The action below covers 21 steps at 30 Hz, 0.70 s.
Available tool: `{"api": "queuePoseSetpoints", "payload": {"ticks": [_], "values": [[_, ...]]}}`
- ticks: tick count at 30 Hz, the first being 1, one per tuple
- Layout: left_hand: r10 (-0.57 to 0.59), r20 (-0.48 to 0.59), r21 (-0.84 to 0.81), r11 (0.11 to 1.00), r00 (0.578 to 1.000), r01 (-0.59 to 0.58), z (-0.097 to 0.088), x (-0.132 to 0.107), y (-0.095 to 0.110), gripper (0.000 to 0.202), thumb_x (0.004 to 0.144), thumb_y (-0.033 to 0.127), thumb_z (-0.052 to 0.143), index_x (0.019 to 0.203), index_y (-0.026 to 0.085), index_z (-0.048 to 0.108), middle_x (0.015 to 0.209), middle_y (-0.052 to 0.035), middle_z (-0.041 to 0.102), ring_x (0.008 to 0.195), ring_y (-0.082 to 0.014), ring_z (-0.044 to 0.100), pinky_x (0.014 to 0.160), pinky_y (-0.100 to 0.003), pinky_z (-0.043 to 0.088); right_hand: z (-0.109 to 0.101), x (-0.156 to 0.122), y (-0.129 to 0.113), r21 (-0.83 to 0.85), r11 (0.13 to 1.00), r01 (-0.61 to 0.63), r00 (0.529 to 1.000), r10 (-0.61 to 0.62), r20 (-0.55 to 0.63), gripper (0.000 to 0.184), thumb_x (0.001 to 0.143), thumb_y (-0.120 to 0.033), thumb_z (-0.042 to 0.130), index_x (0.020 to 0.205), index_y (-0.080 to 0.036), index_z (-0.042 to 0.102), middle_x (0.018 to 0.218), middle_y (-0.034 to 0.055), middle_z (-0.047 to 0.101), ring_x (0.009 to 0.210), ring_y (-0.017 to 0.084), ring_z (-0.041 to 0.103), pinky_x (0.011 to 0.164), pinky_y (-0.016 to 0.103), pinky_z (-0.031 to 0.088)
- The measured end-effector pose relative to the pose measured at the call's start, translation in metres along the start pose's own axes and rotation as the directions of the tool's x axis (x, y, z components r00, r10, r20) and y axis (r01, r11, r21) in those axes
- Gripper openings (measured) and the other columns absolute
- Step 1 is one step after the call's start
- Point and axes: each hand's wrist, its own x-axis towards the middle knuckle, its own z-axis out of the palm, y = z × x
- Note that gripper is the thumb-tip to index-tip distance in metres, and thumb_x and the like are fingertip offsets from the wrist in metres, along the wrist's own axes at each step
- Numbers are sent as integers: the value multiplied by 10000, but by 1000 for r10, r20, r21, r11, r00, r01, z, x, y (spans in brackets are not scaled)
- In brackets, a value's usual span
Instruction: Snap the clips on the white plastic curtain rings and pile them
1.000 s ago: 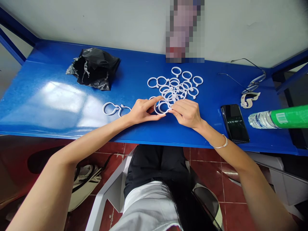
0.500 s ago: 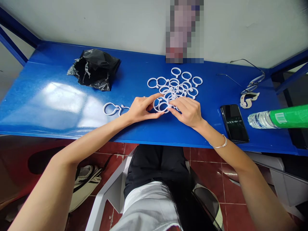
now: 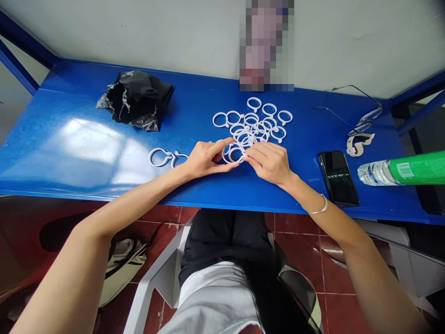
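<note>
Between my two hands is a white plastic ring (image 3: 231, 162), held just above the near side of a pile of similar rings. My left hand (image 3: 206, 158) curves its thumb and forefinger around the ring's left side, gripping it. The fingers of my right hand (image 3: 269, 160) pinch the ring's right edge, where a small knob or clasp seems to be; the fingertips partly hide it. Behind my hands lies the pile of white rings (image 3: 251, 120), several of them overlapping. Left of my left hand, a pair of white rings (image 3: 159, 157) rests on the table, one partly covered by the hand.
A crumpled black plastic bag (image 3: 139, 99) sits at the back left of the blue table (image 3: 194, 195). On the right are a phone (image 3: 338, 177), eyeglasses (image 3: 369, 118), a white strap-like object (image 3: 359, 144) and a bottle with a green label (image 3: 417, 168). A wall stands behind.
Both hands stay almost in place on the ring. My right hand has shifted slightly left and down, and the ring between the hands has tilted a little.
</note>
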Motion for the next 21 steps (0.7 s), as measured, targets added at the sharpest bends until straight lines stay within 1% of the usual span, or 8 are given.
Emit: {"api": "queuePoseSetpoints", "payload": {"ticks": [6, 10, 14, 17, 21], "values": [[9, 6, 17, 1000, 1000, -10, 0, 0, 1, 513, 878, 573, 608, 1171, 152, 634, 501, 83, 484, 448, -62, 469, 498, -174, 372, 1, -3, 0, 56, 998, -35, 999, 34, 16, 305, 1005, -318, 477, 808, -192, 673, 707, 25, 659, 662, 146, 587, 595, 275, 386], [47, -32, 20, 999, 998, -46, 0, 0, 2, 490, 875, 540, 638, 1173, 151, 629, 497, 85, 485, 437, -61, 455, 485, -182, 354, 1, -2, 0, 35, 999, -24, 1000, 25, -7, 308, 996, -304, 500, 762, -188, 663, 673, 17, 652, 622, 135, 566, 576, 273, 369], [83, -67, 23, 996, 994, -82, 0, 0, 4, 477, 873, 501, 663, 1201, 157, 618, 491, 91, 478, 430, -58, 447, 484, -183, 346, 0, -3, -1, 48, 998, -27, 999, 28, -19, 300, 992, -284, 500, 763, -188, 668, 654, 13, 648, 616, 138, 571, 575, 276, 372], [67, -50, 43, 997, 997, -65, -1, 0, 4, 478, 879, 514, 647, 1199, 160, 619, 496, 89, 481, 436, -61, 457, 493, -185, 356, 0, -2, -2, 89, 995, -43, 999, 45, -23, 280, 991, -281, 492, 799, -178, 669, 689, 25, 670, 644, 147, 603, 593, 276, 403], [2, 10, 81, 997, 1000, -2, -1, 2, 1, 518, 893, 585, 586, 1174, 152, 632, 525, 67, 521, 458, -70, 484, 503, -193, 362, -1, 2, -4, 87, 992, -92, 996, 91, 12, 246, 979, -275, 481, 853, -168, 664, 763, 47, 702, 693, 165, 634, 616, 280, 455]]}}
